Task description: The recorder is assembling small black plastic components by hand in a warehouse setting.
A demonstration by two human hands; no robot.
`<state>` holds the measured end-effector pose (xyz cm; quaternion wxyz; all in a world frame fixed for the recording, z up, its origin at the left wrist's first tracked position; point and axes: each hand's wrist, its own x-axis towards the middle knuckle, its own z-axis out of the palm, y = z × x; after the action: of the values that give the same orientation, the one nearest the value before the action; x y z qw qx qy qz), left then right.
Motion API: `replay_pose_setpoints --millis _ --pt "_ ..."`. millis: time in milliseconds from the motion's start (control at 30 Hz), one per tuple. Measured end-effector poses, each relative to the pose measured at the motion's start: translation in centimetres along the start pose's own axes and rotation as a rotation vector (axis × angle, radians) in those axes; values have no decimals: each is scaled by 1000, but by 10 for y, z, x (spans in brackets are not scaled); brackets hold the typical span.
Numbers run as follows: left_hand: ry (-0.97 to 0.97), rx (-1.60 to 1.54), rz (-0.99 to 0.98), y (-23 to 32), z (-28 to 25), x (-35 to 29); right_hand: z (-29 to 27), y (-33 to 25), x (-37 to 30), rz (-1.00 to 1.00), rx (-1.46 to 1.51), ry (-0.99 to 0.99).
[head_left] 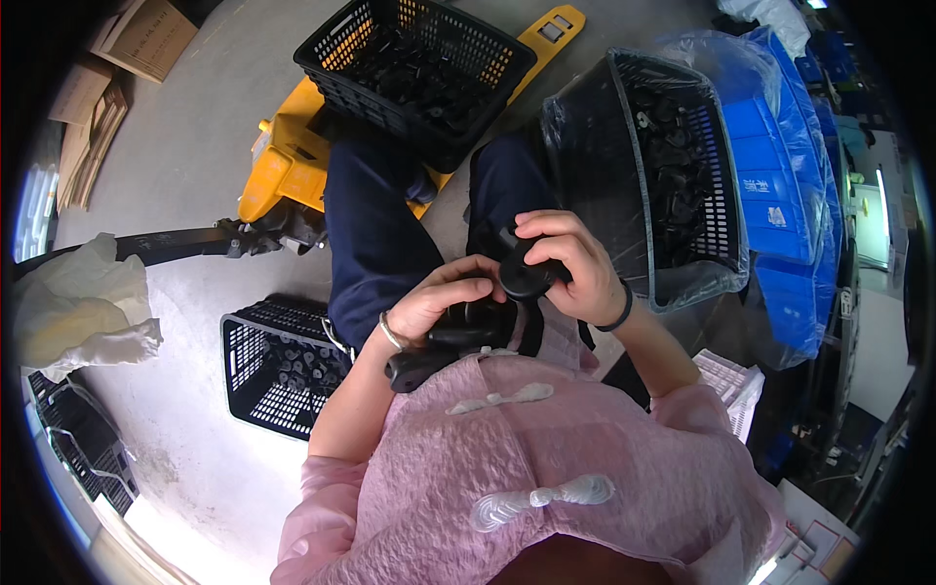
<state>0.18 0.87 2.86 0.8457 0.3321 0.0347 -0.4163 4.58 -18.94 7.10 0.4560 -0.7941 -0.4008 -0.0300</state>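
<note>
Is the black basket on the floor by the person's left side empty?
No, the floor basket holds a layer of small black parts.

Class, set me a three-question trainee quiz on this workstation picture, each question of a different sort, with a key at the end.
1. True or false: both hands grip the same black part.
2. Which basket stands on the yellow pallet truck?
A. the one at the top
B. the plastic-lined one at the person's right
C. the one on the floor at the left
3. Fill in: the right hand wears a black band at the wrist; the left hand wears a ______ bracelet.

Key: 1 true; 2 A; 3 metal. The parts in all three baskets are black.
</note>
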Motion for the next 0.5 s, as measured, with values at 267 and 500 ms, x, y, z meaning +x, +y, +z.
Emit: replay_pose_setpoints --millis 267,500 --pt "-14 68 42 -2 0 1 3 7 -9 245 640 91" --pt "-8 36 29 -2 -1 1 9 27 -20 563 1852 132"
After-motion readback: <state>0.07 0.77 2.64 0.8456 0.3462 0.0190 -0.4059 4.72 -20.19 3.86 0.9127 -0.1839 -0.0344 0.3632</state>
